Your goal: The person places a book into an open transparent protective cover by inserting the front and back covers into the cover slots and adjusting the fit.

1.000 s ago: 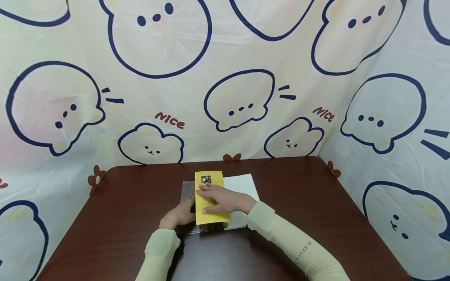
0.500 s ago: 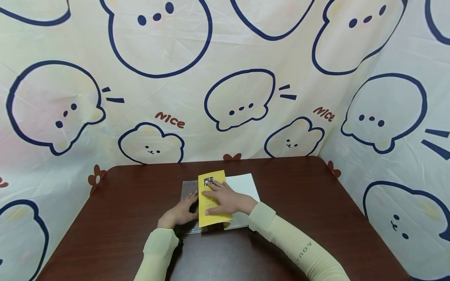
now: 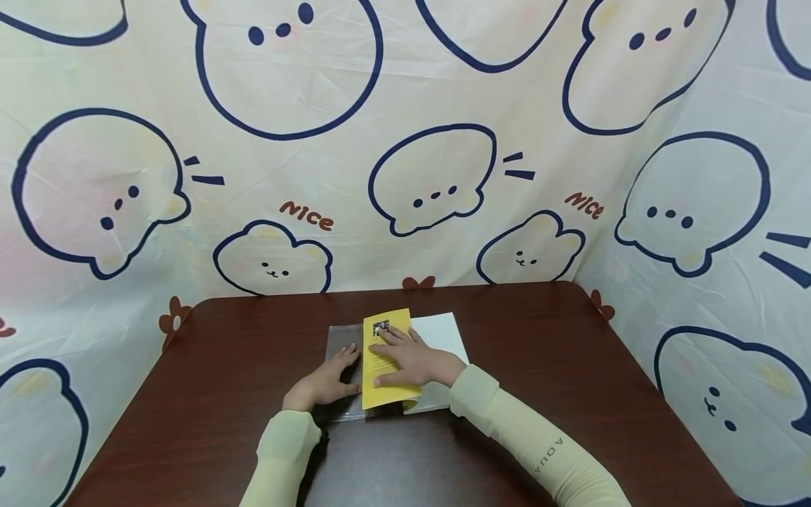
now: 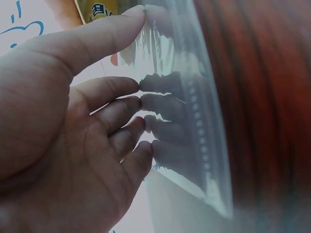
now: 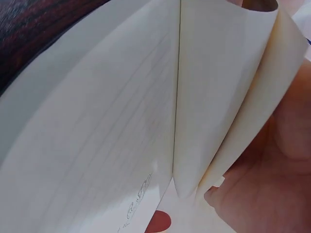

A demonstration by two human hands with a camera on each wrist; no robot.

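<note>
A notebook lies spread on the table, its yellow cover [image 3: 375, 389] raised beside a white lined page [image 3: 443, 331]. My right hand [image 3: 415, 360] rests on the yellow cover with fingers spread, the tips by a small dark picture. To the left, a clear plastic cover [image 3: 342, 336] lies on the table, one part running under the yellow cover. My left hand [image 3: 326, 380] touches the plastic with extended fingers. The left wrist view shows its fingertips [image 4: 138, 86] mirrored in the shiny plastic sheet [image 4: 194, 121]. In the right wrist view, the cover and a leaf [image 5: 218, 73] curve up from the lined page [image 5: 107, 111].
The dark brown wooden table [image 3: 228, 366] runs back to a cloth backdrop [image 3: 405, 91] printed with cartoon bears, which also encloses both sides. Pale long sleeves [image 3: 532, 436] cover both forearms.
The right hand and the yellow cover have shifted slightly right, uncovering more of the clear plastic. The left hand's fingers and thumb have come out from beside the cover and now show on the plastic.
</note>
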